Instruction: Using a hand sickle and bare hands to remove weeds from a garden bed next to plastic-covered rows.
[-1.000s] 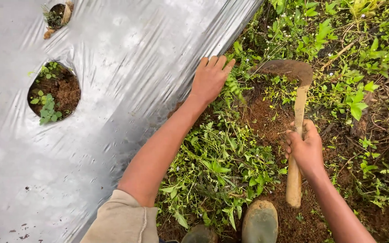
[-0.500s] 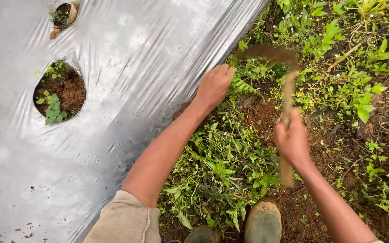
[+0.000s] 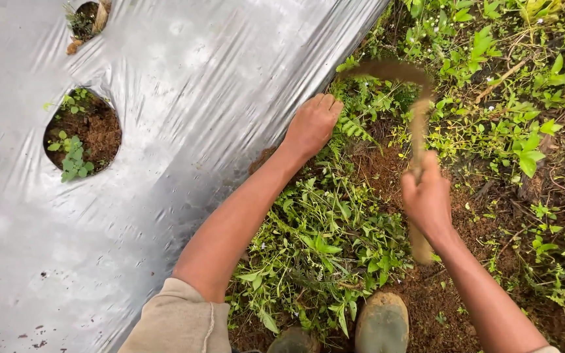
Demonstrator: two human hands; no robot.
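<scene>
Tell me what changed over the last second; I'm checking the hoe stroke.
The right hand swung the wooden-handled hoe up and away, so its head now blurs over the weeds. The left hand went from lying flat at the silver plastic sheet's edge to a closed fist gripping there. The sheet, its planting holes and the boots stayed put.

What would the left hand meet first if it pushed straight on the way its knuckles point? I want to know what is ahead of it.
Probably the ferny weeds just beyond the left hand, beside the silver sheet's edge; depth is unclear.
</scene>
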